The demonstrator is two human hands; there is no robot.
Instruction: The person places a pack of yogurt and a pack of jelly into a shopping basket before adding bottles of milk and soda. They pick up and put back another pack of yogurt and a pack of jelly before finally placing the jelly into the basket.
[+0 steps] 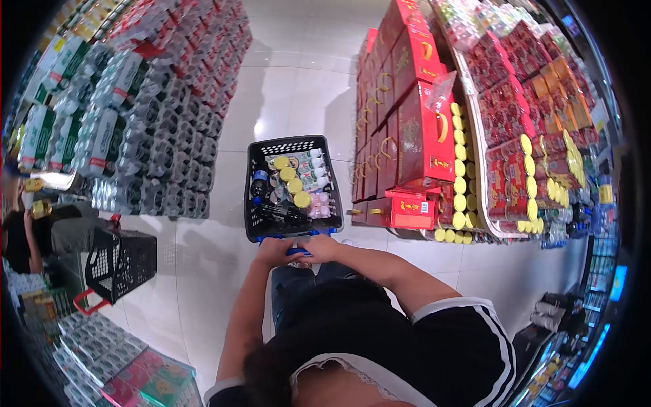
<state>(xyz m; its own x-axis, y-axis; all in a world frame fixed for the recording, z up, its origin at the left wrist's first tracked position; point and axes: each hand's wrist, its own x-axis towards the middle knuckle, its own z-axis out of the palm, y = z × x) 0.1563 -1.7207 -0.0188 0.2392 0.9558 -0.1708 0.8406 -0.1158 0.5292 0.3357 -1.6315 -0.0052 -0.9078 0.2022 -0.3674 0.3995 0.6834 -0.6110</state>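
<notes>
Both my hands are closed around the blue handle [298, 252] of a black shopping cart with perforated sides [253, 227]. My left hand [274, 251] grips its left part, and my right hand [321, 248] sits close beside it on the right. Inside the cart, several yellow-lidded containers [293, 185] stand in a line down the middle. Bottles with white caps [316, 163] lie along the right wall. Dark bottles with blue caps [259, 183] are at the left and near side. A pink pack [319, 205] rests in the near right corner.
Tall stacks of shrink-wrapped cans [163, 136] rise on the left, red gift boxes [413, 129] on the right. Beyond those boxes is a shelf edge [483, 129] with packed goods. A person [41, 234] and another black cart [122, 261] are at the left. Pale tiled floor [288, 88] runs ahead.
</notes>
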